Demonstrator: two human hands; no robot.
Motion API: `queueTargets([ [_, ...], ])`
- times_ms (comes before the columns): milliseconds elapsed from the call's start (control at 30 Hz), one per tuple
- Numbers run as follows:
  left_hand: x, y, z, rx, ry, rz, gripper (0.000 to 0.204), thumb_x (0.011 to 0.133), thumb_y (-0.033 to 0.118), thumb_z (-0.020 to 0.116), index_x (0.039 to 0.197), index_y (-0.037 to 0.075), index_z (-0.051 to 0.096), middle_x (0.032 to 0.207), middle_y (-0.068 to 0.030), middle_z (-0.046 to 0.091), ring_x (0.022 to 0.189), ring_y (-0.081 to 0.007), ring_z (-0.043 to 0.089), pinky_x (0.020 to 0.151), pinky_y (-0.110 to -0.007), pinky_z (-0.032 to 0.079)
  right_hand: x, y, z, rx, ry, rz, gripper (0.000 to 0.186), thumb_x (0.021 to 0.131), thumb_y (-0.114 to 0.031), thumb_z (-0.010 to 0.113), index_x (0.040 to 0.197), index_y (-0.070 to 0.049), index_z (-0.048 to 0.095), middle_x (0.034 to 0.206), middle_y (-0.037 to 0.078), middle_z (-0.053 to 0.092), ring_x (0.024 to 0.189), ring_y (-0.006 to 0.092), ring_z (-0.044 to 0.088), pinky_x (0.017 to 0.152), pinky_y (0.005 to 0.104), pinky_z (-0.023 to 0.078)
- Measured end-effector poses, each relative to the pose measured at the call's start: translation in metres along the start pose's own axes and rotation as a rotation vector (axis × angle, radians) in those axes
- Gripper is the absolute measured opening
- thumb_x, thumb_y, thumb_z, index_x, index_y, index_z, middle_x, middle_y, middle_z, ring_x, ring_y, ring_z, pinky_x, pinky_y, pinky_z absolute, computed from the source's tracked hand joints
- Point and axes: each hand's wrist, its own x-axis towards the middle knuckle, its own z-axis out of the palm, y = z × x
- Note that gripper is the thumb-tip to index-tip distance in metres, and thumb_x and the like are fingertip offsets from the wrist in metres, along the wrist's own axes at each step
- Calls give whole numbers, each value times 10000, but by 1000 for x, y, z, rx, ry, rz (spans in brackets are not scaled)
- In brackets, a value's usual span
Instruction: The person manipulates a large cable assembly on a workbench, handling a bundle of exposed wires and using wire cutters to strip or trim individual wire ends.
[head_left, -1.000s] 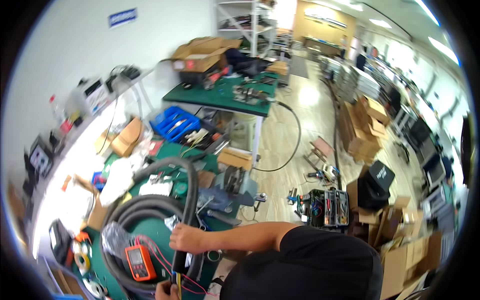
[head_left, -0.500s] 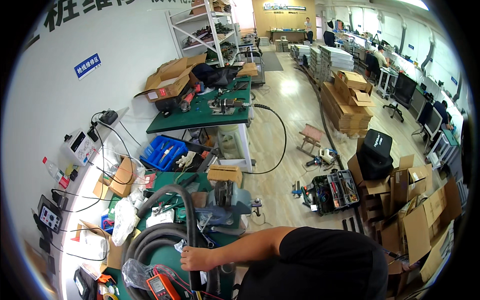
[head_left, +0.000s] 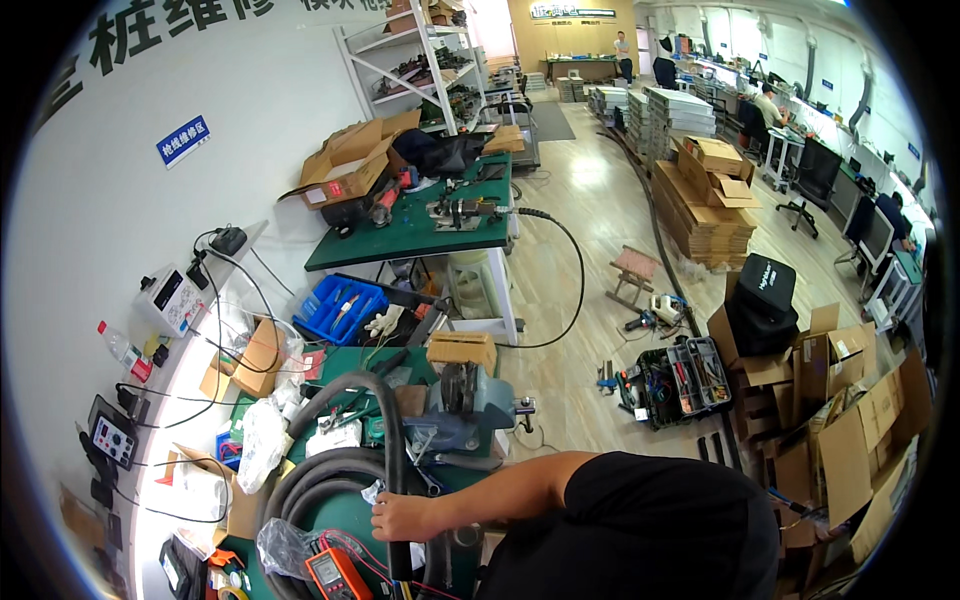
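My right hand (head_left: 398,518) is closed around a thick black cable (head_left: 393,440), which arches up from the coil on the green bench and runs down through my fist. Beside the thumb, a scrap of clear plastic (head_left: 372,492) shows. Looped lengths of the same cable form a coil (head_left: 290,495) left of the hand. An orange multimeter (head_left: 338,575) with red leads lies just below, near a crumpled plastic bag (head_left: 284,547). Past the hand stands a blue-grey bench vise (head_left: 470,405), and a wrench (head_left: 434,484) lies near the wrist. My left hand is out of view.
A cardboard block (head_left: 462,348) sits behind the vise. Tools and plastic bags crowd the bench's left side, with a blue tray (head_left: 342,308) beyond. A second green table (head_left: 400,240) stands farther off. On the floor at right are a toolbox (head_left: 684,380) and open cartons (head_left: 860,420).
The whole view has shifted slightly, so things sit a little farther right in the picture. My right hand keeps its hold on the cable.
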Motion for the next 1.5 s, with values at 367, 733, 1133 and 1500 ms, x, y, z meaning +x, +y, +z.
queueTargets([
  [367,13,35,6,-237,145,-28,186,882,133,642,822,-2,529,687,-102,535,625,-204,518,611,-346,450,20,11,-33,-12,-5,-30,72,663,-182,635,683,-144,578,703,60,587,736,262,600,751,424,454],
  [733,-8,45,-1,-285,76,-336,198,871,113,705,972,-29,609,811,-151,662,751,-221,629,727,-337,486,15,-3,-19,101,-99,-17,302,594,-48,721,875,-112,630,850,32,614,899,256,584,923,420,415],
  [1133,8,42,-2,-192,161,-253,243,837,120,722,1030,-12,655,926,-142,647,902,-312,612,824,-392,476,29,0,-15,80,-112,-16,292,608,-43,720,880,-108,637,842,33,620,893,254,595,866,408,427],
  [1500,-116,10,62,-170,701,-205,137,837,69,734,836,12,609,756,-82,612,670,-177,564,626,-299,441,24,0,-9,84,-71,-21,276,618,-61,735,861,-139,632,825,19,620,874,253,600,840,397,423],
])
